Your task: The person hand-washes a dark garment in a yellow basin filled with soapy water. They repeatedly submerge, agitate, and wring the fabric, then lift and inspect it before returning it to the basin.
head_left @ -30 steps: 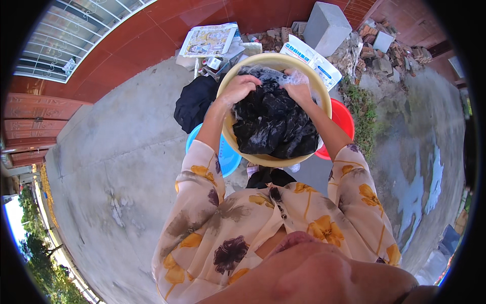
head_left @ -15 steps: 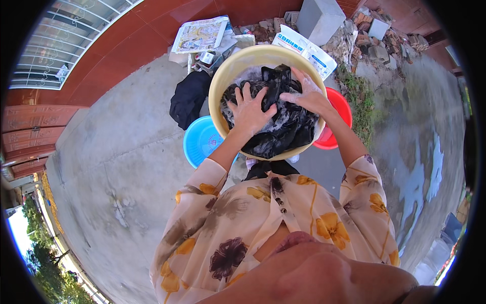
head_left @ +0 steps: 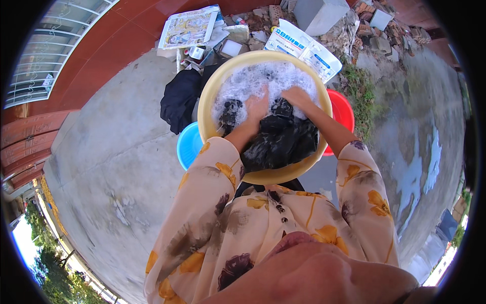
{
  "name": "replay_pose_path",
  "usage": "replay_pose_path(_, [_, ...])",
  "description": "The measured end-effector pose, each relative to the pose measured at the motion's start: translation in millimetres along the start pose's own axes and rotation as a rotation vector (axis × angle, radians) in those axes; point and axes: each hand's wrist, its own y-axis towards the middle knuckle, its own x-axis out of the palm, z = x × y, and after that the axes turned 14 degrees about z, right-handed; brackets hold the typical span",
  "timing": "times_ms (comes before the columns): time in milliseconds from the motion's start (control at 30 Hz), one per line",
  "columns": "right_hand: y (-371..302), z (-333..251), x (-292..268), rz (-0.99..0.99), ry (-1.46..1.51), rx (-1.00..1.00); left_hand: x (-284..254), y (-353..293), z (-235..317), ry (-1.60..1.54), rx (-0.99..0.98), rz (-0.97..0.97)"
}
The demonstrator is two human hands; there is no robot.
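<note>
Wet black cloth [head_left: 283,144] lies bunched in a large cream-yellow basin [head_left: 273,177]. White suds [head_left: 263,76] cover the far half of the water, and a smaller dark fold shows at the left. My left hand [head_left: 257,106] is pushed down into the foam at the cloth's far edge. Close beside it on the right, my right hand [head_left: 297,96] reaches into the same foam, against the cloth. Suds and cloth hide the fingers of both hands, so their grip does not show.
A blue basin [head_left: 188,147] stands at the left and a red basin [head_left: 342,109] at the right, both partly under the cream one. Dark cloth [head_left: 179,101] lies at the left. Beyond are a white package [head_left: 304,48], a printed board [head_left: 190,28], a grey block [head_left: 319,17] and rubble [head_left: 379,50].
Both hands, spread over the cloth before, have sunk into the basin and come closer together. The cloth has shifted toward me, and far more foam shows on the far side.
</note>
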Motion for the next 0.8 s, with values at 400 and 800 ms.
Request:
replay_pose_path(400, [36,46,37,0.265,0.376,0.019,-15,44,-11,-0.116,0.247,-0.066])
replay_pose_path(800, [-116,-121,-61,0.949,0.073,-0.681,-190,11,65,-0.765,-0.034,-0.207])
